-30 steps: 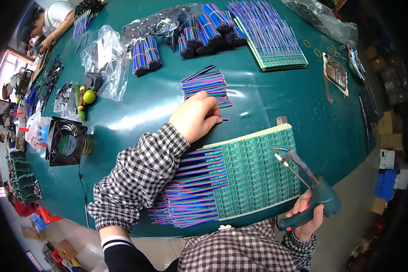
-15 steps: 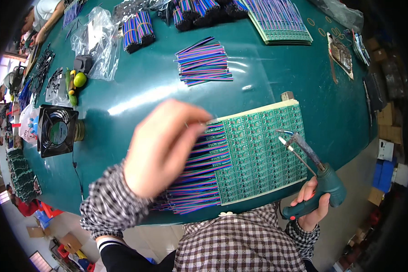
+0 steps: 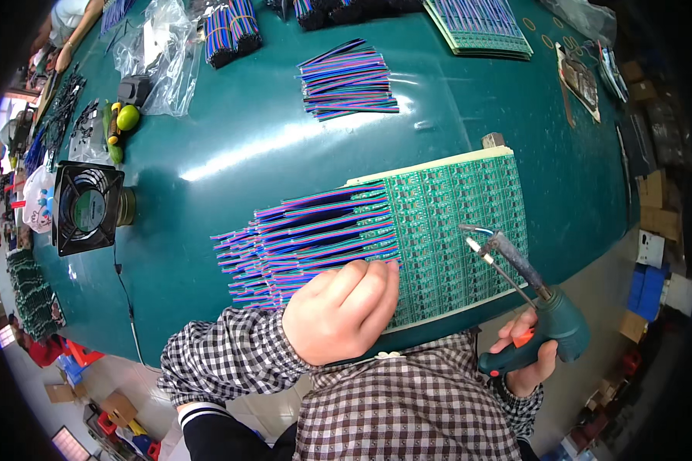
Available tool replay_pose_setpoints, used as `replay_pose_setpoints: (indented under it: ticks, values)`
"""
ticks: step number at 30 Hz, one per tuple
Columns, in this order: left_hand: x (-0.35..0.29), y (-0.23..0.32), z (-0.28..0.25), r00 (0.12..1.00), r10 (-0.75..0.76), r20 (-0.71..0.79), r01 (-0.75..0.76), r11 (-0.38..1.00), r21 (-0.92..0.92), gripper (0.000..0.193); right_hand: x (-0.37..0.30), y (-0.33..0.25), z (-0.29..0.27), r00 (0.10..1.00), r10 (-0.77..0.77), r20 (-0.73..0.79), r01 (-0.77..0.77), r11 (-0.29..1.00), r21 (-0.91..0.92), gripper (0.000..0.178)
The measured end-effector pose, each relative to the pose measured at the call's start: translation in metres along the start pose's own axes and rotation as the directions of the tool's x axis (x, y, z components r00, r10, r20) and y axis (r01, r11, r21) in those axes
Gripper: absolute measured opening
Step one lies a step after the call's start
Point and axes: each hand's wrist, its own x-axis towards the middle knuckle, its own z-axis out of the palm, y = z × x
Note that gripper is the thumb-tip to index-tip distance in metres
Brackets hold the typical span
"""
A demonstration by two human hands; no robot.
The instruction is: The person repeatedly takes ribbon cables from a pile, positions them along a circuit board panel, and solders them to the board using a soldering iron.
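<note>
In front of me lies a green circuit board panel [image 3: 457, 230] with rows of small parts. Striped ribbon wires [image 3: 307, 230] in blue, red and black fan out leftward from its left part. My left hand [image 3: 346, 311] rests over the near ends of those wires, at the panel's lower left, with its fingers curled together. Whatever is between these fingertips is hidden. My right hand [image 3: 532, 353] grips the handle of a dark green soldering gun [image 3: 557, 323] with an orange-red trigger. Its bent tip and thin feed tube hang above the right half of the panel.
Beyond the panel lies a loose pile of ribbon wires [image 3: 347, 81]. Wired boards [image 3: 480, 31] are stacked at the far right. A black fan [image 3: 88, 207] stands on the left, near a lime [image 3: 128, 117] and a plastic bag [image 3: 165, 61]. A small metal block [image 3: 493, 140] touches the panel's far edge.
My left hand has moved from the panel's far left corner toward me, down to its near left part, uncovering the wires. My right hand keeps holding the soldering gun nearly in place.
</note>
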Motion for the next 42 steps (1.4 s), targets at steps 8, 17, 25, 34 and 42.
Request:
replay_pose_setpoints:
  ticks: [8,17,25,34,42]
  values:
    - [-0.004,0.001,0.005,0.999,0.017,-0.044,-0.015,0.998,0.061,0.034,-0.026,-0.008,0.004,0.982,0.183,0.039,-0.178,0.978,-0.109,0.064]
    - [-0.005,-0.004,0.004,0.999,0.024,-0.028,-0.024,1.000,0.000,0.038,-0.033,-0.001,0.004,0.977,0.210,-0.017,-0.209,0.953,-0.221,0.065]
    - [-0.003,-0.001,0.002,0.999,-0.008,-0.037,0.007,0.999,-0.042,0.041,-0.031,0.001,0.009,0.974,0.226,-0.019,-0.223,0.940,-0.257,0.065]
    - [-0.003,-0.001,0.004,0.999,-0.007,-0.053,0.005,0.999,-0.033,0.041,-0.032,0.003,0.009,0.976,0.218,-0.025,-0.217,0.941,-0.260,0.065]
    - [-0.003,-0.002,0.005,0.999,0.006,-0.054,-0.008,0.999,-0.032,0.040,-0.032,0.000,0.009,0.981,0.191,-0.031,-0.193,0.947,-0.258,0.069]
